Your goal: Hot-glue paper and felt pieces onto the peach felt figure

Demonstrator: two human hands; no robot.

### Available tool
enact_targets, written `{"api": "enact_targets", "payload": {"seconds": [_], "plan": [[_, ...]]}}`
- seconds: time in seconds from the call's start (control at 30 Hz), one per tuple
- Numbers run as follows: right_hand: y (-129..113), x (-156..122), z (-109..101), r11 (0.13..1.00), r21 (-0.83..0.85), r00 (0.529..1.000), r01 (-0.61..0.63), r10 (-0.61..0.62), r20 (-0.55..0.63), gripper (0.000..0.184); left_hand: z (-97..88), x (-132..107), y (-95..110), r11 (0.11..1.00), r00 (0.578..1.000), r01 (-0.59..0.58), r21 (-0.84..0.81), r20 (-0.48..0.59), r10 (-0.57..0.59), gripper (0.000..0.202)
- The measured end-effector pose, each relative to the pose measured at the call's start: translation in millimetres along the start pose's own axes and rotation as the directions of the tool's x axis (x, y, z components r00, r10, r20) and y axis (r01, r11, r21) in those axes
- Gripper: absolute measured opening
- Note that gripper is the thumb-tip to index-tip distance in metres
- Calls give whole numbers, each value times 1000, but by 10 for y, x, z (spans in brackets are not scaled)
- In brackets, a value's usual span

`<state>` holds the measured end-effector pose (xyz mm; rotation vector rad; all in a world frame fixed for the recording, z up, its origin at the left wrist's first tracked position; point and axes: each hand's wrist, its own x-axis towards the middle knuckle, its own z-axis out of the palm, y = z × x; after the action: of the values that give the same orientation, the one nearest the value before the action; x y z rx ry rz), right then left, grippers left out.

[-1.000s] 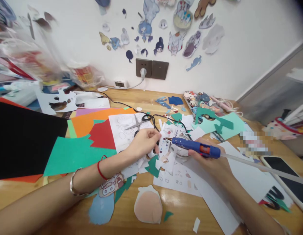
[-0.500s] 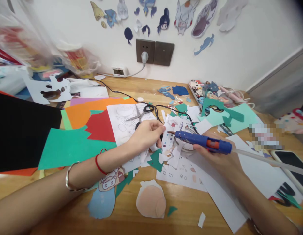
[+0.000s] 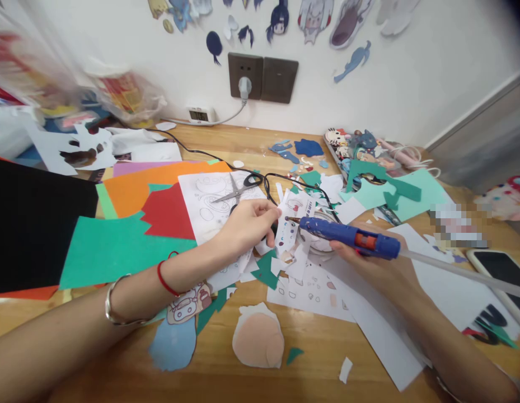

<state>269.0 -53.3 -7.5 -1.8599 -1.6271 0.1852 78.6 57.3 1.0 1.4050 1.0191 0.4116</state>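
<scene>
My right hand (image 3: 375, 263) is wrapped round a blue hot glue gun (image 3: 347, 234), its nozzle pointing left. A long translucent glue stick (image 3: 461, 271) runs out of its back end. Thumb and fingers of my left hand (image 3: 253, 224) are pinched together just left of the nozzle tip; what they hold, if anything, I cannot make out. Below the nozzle lie printed paper strips (image 3: 288, 229) and white scraps. Scissors (image 3: 237, 193) lie open on a sheet of line drawings (image 3: 201, 193), partly hidden behind my left hand.
Red card (image 3: 169, 212), green card (image 3: 117, 252) and black card (image 3: 37, 224) lie at left. A peach paper cutout (image 3: 257, 338) sits in front. A black cord (image 3: 209, 154) crosses the table. At right are a phone (image 3: 501, 274) and a sticker-covered case (image 3: 364, 146).
The camera view has shifted slightly, moving the wall and much of the table up in the picture. Both hands stay nearly in place, with the nozzle still close to the left fingertips.
</scene>
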Motion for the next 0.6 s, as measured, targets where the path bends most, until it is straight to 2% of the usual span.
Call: {"api": "enact_targets", "payload": {"seconds": [0.4, 0.6], "plan": [[-31, -4, -29, 999, 5, 999, 31, -32, 33, 38, 4, 17, -1, 999, 1000, 10, -53, 3, -9, 22], [-46, -1, -30, 1000, -1, 997, 9, -9, 74, 37, 3, 9, 3, 999, 1000, 5, -48, 9, -5, 20]]}}
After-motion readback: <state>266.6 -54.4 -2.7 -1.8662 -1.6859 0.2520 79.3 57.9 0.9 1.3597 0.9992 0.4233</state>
